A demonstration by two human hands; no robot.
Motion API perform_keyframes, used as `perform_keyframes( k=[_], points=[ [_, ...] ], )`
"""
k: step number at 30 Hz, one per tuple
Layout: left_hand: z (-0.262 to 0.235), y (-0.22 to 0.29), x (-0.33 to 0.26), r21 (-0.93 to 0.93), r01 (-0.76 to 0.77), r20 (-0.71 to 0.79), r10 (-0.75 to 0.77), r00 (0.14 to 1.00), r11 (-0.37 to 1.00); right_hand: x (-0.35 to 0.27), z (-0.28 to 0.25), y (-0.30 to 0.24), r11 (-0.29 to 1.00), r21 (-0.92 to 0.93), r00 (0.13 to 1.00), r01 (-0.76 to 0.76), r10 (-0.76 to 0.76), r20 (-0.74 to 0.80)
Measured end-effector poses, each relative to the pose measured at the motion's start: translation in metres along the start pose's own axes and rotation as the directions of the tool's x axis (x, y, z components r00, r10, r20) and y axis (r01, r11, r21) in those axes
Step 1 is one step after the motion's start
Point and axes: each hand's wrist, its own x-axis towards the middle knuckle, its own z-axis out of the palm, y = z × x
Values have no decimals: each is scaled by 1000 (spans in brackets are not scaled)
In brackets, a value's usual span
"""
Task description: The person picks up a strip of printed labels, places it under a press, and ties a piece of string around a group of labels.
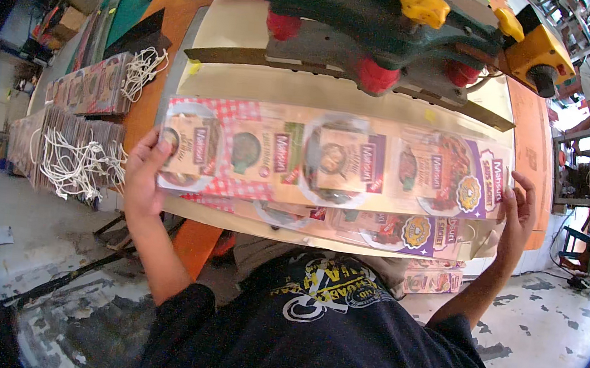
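Note:
A long, glossy printed strip (305,158) with food pictures, a red-checked left part and a purple right end stretches level between my hands. My left hand (146,172) pinches its left end, thumb over the face. At the right end my right hand (519,210) grips the edge, fingers closed on it. Below, nearer my body, a second similar printed strip (383,231) lies partly covered by the held one. Both strips are over a cream work surface (247,87).
Beyond the strip stands a dark green machine frame (349,6) with red and yellow knobs. A metal guide bar (229,56) crosses the table. Stacked printed strips with white cords (78,161) sit at left. A yellow control box (538,55) is at the far right.

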Motion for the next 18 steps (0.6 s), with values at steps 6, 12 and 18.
perform_keyframes(
  k=[6,12,18],
  points=[
    [29,-19,-19,-111,-74,42,80,996,991,4,-13,5,934,-348,982,84,-137,-130],
    [61,-27,-20,-199,-174,27,183,983,964,0,13,-56,752,-608,887,256,-433,-161],
    [78,-31,-30,-133,-313,37,320,947,941,-19,98,-107,702,-338,778,627,-579,242]
  ],
)
